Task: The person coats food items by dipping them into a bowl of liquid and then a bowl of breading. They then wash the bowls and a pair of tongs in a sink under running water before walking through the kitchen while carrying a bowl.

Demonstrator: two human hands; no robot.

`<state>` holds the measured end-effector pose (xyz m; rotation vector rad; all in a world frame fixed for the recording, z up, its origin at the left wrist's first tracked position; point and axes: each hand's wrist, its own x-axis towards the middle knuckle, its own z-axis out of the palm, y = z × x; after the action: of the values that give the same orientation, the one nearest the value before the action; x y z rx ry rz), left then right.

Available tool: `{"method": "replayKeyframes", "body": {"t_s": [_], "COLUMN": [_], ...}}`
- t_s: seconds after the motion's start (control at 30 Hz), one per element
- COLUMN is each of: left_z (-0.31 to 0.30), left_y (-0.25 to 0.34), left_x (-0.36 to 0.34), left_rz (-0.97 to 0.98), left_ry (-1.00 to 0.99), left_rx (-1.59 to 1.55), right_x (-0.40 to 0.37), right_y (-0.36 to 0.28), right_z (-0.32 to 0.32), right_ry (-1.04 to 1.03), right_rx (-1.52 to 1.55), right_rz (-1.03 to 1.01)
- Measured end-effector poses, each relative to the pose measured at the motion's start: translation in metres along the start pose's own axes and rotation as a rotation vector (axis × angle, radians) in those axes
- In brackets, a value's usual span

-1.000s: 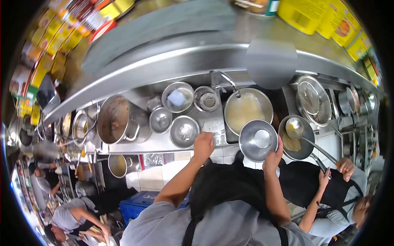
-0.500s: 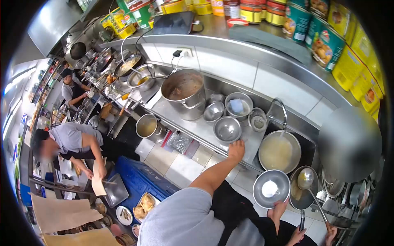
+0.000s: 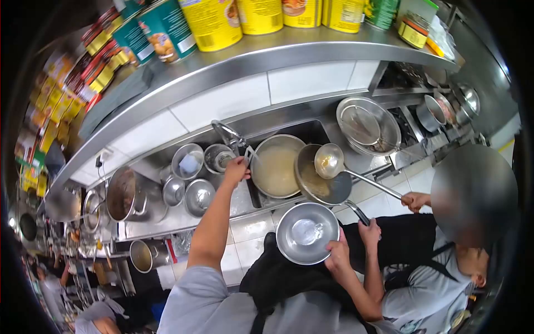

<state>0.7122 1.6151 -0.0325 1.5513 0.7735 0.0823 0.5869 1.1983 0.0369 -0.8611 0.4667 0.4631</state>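
Observation:
My left hand (image 3: 237, 171) is at the left rim of a large pot (image 3: 275, 167) of cloudy liquid in the sink, just below the faucet (image 3: 228, 133); its fingers are closed, but what they grip is unclear. My right hand (image 3: 338, 257) grips the edge of a shiny metal bowl (image 3: 307, 234), which shows only a bright reflection inside. Beyond the bowl, a co-worker's hands hold a pan (image 3: 334, 189) with some liquid and a long-handled ladle (image 3: 329, 161) over it.
Small metal bowls (image 3: 199, 197) and a tall stockpot (image 3: 127, 195) stand on the counter to the left. A large strainer bowl (image 3: 368, 125) lies right of the sink. Cans (image 3: 211, 22) line the shelf above. The co-worker (image 3: 434, 289) stands close on my right.
The view has swung right. My left hand has moved from the counter edge by the small bowls to the pot in the sink. My right hand still holds the bowl.

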Motion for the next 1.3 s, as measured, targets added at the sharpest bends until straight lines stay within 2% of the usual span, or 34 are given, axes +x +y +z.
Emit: {"method": "replayKeyframes", "body": {"t_s": [0.03, 0.1, 0.13, 0.17, 0.23, 0.27, 0.3, 0.37, 0.5, 0.57, 0.6, 0.63, 0.7, 0.73, 0.8, 0.83, 0.9, 0.93, 0.97, 1.03, 1.1, 1.17, 1.2, 1.23, 1.27, 1.3], "left_z": [0.006, 0.012, 0.018, 0.019, 0.019, 0.022, 0.023, 0.026, 0.020, 0.013, 0.006, -0.001, -0.011, -0.016, -0.033, -0.040, -0.058, -0.057, -0.057, -0.056, -0.058, -0.071, -0.079, -0.079, -0.074, -0.099], "left_y": [0.009, 0.013, 0.013, 0.013, 0.011, 0.012, 0.011, 0.001, 0.001, 0.010, 0.015, 0.024, 0.035, 0.025, 0.001, -0.008, -0.021, -0.026, -0.037, -0.076, -0.114, -0.178, -0.196, -0.207, -0.190, -0.220], "left_x": [0.013, 0.043, 0.062, 0.074, 0.087, 0.091, 0.092, 0.089, 0.064, 0.043, 0.026, 0.008, -0.022, -0.027, -0.043, -0.054, -0.085, -0.104, -0.119, -0.150, -0.177, -0.188, -0.206, -0.215, -0.235, -0.226], "left_rz": [0.001, -0.185, -0.317, -0.319, -0.534, -0.609, -0.614, -0.551, -0.542, -0.589, -0.560, -0.570, -0.386, -0.399, 0.003, -0.003, 0.497, 0.473, 0.479, 0.575, 0.209, 0.240, 0.293, 0.360, 0.257, 0.145], "left_ry": [-0.020, -0.242, -0.262, -0.271, -0.371, -0.377, -0.386, -0.578, -0.728, -0.553, -0.528, -0.537, -0.575, -0.584, -0.257, -0.257, 0.048, 0.054, 0.062, 0.201, 0.056, 0.055, 0.131, 0.184, 0.040, -0.173], "left_rx": [0.006, -0.314, -0.342, -0.339, -0.777, -0.852, -0.850, -0.962, -1.009, -0.904, -0.858, -0.849, -0.615, -0.607, 0.235, 0.239, 1.080, 0.871, 0.875, 0.900, 1.107, 1.171, 1.112, 1.043, 1.079, 1.009], "right_x": [-0.005, -0.016, -0.018, -0.021, -0.029, -0.031, -0.032, -0.035, -0.040, -0.040, -0.040, -0.040, -0.042, -0.043, -0.049, -0.051, -0.064, -0.067, -0.070, -0.076, -0.080, -0.087, -0.113, -0.124, -0.134, -0.129], "right_y": [-0.002, -0.005, -0.005, -0.003, 0.001, 0.003, 0.005, 0.008, 0.013, 0.018, 0.021, 0.024, 0.030, 0.033, 0.040, 0.039, 0.037, 0.038, 0.038, 0.038, 0.041, 0.050, 0.031, 0.030, 0.029, 0.042], "right_z": [0.002, 0.006, 0.005, 0.008, 0.014, 0.018, 0.020, 0.025, 0.038, 0.042, 0.045, 0.048, 0.051, 0.051, 0.048, 0.051, 0.054, 0.053, 0.051, 0.043, 0.028, 0.005, 0.019, 0.015, 0.011, 0.002], "right_ry": [0.025, 0.076, 0.057, 0.060, 0.065, 0.081, 0.095, 0.099, 0.120, 0.138, 0.147, 0.161, 0.190, 0.206, 0.146, 0.104, 0.091, 0.057, 0.023, -0.012, -0.038, -0.116, -0.034, -0.045, -0.051, -0.134], "right_rx": [0.004, 0.011, -0.014, -0.017, -0.023, -0.026, -0.027, -0.029, -0.027, -0.010, 0.002, 0.010, -0.030, -0.023, -0.114, -0.163, -0.192, -0.155, -0.118, -0.109, -0.103, -0.368, -0.592, -0.674, -0.756, -0.690], "right_rz": [-0.016, -0.049, -0.070, -0.077, -0.092, -0.102, -0.110, -0.123, -0.114, -0.104, -0.090, -0.094, -0.048, -0.048, -0.035, -0.027, 0.022, 0.008, -0.010, -0.012, -0.029, -0.086, -0.027, -0.087, -0.149, -0.170]}}
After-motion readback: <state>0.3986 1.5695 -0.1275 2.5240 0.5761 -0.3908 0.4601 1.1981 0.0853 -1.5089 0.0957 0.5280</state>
